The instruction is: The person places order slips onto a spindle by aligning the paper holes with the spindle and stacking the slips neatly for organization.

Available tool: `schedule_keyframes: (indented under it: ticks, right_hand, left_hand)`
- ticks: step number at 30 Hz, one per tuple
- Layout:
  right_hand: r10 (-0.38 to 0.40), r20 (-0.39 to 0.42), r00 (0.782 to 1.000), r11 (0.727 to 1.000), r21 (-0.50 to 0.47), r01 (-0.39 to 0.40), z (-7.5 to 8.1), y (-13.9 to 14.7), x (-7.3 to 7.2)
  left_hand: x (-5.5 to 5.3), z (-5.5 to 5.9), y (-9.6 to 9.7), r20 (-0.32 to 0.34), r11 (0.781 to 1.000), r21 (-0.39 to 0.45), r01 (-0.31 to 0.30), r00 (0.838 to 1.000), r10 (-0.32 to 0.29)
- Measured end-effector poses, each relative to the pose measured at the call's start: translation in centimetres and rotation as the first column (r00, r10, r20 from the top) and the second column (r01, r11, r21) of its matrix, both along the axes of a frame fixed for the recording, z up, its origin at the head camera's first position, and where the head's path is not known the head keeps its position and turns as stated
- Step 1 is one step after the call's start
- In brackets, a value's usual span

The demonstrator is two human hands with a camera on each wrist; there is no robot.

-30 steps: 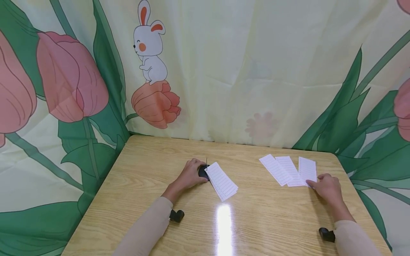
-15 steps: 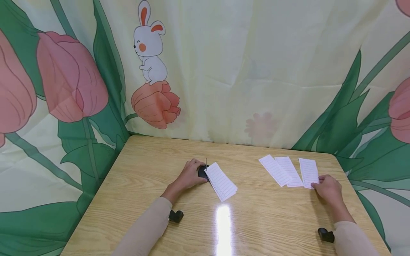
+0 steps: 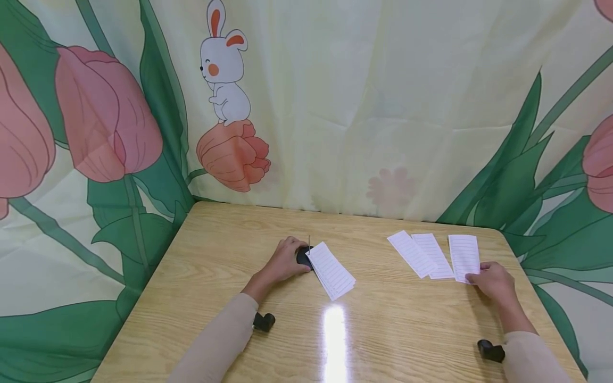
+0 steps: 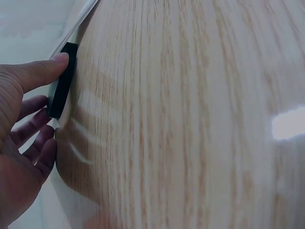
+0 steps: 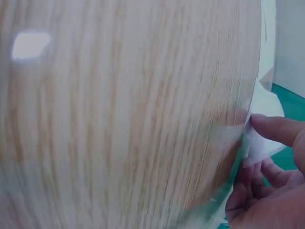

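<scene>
On the left of the table, my left hand (image 3: 284, 259) grips the round black base (image 3: 303, 257) of a paper spike by its edge, thumb on the near side. A thin upright rod (image 3: 308, 243) rises from that base. Several lined paper slips (image 3: 331, 270) lie fanned at the rod, their corners at its foot. In the left wrist view the thumb presses the rim of the base (image 4: 63, 81). My right hand (image 3: 495, 281) pinches the near right corner of a lined slip (image 3: 464, 255); in the right wrist view that slip (image 5: 264, 124) curves up between thumb and fingers.
Two more lined slips, one at the left (image 3: 412, 254) and one beside it (image 3: 435, 256), lie overlapping to the left of the right hand's slip. A curtain (image 3: 325, 106) printed with tulips and a rabbit hangs behind the wooden table (image 3: 230, 223).
My right hand has drawn its slip slightly to the right, away from the other two, and the gap between them has widened. The left hand stays on the base.
</scene>
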State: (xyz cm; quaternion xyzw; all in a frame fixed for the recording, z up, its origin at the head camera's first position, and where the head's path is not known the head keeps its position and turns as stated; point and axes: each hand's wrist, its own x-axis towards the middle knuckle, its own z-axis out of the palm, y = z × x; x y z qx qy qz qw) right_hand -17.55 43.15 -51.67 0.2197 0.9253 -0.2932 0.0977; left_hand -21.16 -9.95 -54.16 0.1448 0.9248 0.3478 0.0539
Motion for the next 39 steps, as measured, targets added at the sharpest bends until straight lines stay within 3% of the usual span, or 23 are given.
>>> schedule_keyframes:
  ticks: [7, 14, 19, 31, 39]
  right_hand:
    - [0.046, -0.018, 0.999, 0.999, 0.025, -0.046, 0.1, 0.3, 0.1]
    - [0.093, -0.122, 0.988, 0.994, 0.071, -0.085, 0.9, 0.7, 0.3]
    - [0.095, -0.175, 0.98, 0.994, 0.076, -0.082, 1.9, 0.4, 0.6]
    - [0.147, -0.252, 0.957, 0.987, 0.093, -0.127, 4.8, -1.4, 1.0]
    - [0.253, -0.327, 0.91, 0.967, 0.116, -0.227, 6.4, -3.9, 1.1]
  left_hand:
    - [0.1, 0.0, 0.0, -0.005, 1.0, 0.007, -0.001, 1.0, 0.001]
    - [0.3, 0.4, -0.1, 0.01, 1.0, 0.013, 0.001, 1.0, -0.001]
    - [0.5, 1.3, -0.1, 0.039, 0.999, 0.039, -0.024, 0.999, 0.023]
    - [0.6, 3.8, -0.9, -0.011, 0.989, 0.147, -0.03, 0.999, 0.032]
    - [0.7, 5.7, -1.4, -0.084, 0.984, 0.177, -0.032, 0.995, 0.048]
